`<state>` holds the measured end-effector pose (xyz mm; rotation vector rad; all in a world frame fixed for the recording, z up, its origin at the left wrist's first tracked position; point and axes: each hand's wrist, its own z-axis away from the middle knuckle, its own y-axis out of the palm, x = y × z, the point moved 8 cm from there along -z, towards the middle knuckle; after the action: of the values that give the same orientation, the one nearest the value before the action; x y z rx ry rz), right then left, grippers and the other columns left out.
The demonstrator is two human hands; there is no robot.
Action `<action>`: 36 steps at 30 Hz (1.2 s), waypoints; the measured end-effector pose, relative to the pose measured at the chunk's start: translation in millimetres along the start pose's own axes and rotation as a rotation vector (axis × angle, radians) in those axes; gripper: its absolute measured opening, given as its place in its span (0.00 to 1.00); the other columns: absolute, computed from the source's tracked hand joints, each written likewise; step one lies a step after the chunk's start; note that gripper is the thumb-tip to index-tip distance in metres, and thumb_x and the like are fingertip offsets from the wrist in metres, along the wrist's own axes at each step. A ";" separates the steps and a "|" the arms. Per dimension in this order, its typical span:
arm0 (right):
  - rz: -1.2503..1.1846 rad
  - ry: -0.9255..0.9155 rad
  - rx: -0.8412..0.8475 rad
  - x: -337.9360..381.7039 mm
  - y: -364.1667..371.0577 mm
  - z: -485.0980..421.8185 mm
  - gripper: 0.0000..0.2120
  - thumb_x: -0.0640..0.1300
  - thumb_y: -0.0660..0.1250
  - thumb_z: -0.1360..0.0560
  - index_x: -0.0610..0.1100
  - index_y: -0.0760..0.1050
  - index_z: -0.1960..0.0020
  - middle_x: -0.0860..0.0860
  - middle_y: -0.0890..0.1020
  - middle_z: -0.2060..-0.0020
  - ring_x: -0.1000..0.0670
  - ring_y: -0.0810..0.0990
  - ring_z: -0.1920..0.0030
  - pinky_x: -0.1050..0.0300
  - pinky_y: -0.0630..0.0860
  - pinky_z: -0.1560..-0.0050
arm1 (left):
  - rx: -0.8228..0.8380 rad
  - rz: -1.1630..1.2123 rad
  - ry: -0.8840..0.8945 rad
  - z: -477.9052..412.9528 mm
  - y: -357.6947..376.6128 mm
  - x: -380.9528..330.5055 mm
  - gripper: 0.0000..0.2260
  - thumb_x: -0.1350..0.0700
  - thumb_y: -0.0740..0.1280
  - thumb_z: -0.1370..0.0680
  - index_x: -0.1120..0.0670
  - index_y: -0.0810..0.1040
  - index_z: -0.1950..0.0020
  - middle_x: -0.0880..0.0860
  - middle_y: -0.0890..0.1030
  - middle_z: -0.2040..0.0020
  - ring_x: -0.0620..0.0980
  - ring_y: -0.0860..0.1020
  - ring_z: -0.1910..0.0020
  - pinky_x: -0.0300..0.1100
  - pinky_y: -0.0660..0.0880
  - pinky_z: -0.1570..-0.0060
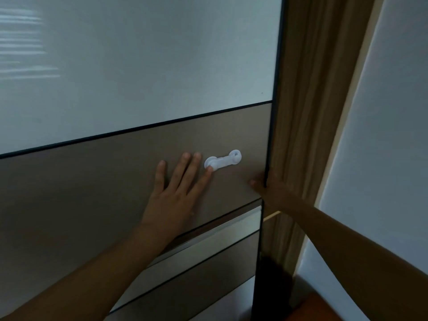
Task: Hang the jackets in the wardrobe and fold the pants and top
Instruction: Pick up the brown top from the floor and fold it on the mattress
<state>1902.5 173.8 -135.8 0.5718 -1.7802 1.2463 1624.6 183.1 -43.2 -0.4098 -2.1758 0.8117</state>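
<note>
- Opening wardrobe door (81, 193), probably: left hand (173, 193) flat, fingers (185, 165) spread, white latch (225, 160) at forefinger tip.
- Right hand (272, 187) curled round its edge; next: steady pull to open.

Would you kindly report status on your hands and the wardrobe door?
Left hand flat on wardrobe door, fingertip touching white handle. Right hand grips door edge. No clothes in view.

Wardrobe door (115, 181) | dark frame; frosted white panel on top, taupe band mid, mirrored strips below | upright | taupe band under flat left hand (176, 193); right edge inside right hand (271, 188) grip, thumb on front | white latch (222, 160) on band, touching left index fingertip
</note>
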 end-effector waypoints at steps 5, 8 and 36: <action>0.092 0.072 -0.124 -6.3 -18.2 13.2 0.59 0.68 0.69 0.27 0.46 0.31 0.19 0.42 0.57 0.20 0.40 0.65 0.24 0.43 0.67 0.26 | -0.017 -0.018 0.036 -41.1 -1.1 -35.3 0.51 0.51 0.77 0.32 0.54 0.49 0.17 0.63 0.49 0.18 0.64 0.48 0.19 0.69 0.37 0.27; 0.200 0.024 -0.188 -6.6 -20.0 18.3 0.54 0.58 0.71 0.23 0.41 0.34 0.19 0.39 0.43 0.19 0.37 0.53 0.20 0.44 0.62 0.24 | 0.007 -0.011 0.069 -62.8 -0.7 -54.9 0.50 0.51 0.76 0.30 0.53 0.48 0.17 0.62 0.46 0.18 0.63 0.46 0.19 0.68 0.36 0.26; 0.075 0.071 -0.207 -92.9 -107.9 -51.4 0.60 0.57 0.73 0.24 0.43 0.25 0.22 0.43 0.28 0.21 0.40 0.36 0.19 0.41 0.52 0.20 | -0.004 0.022 0.218 -183.4 6.2 -164.8 0.37 0.48 0.61 0.22 0.55 0.47 0.17 0.64 0.35 0.20 0.64 0.37 0.20 0.67 0.33 0.27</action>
<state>2052.8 168.4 -152.4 0.3418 -1.8573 1.1003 1871.2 179.6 -45.0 -0.5010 -1.9741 0.7385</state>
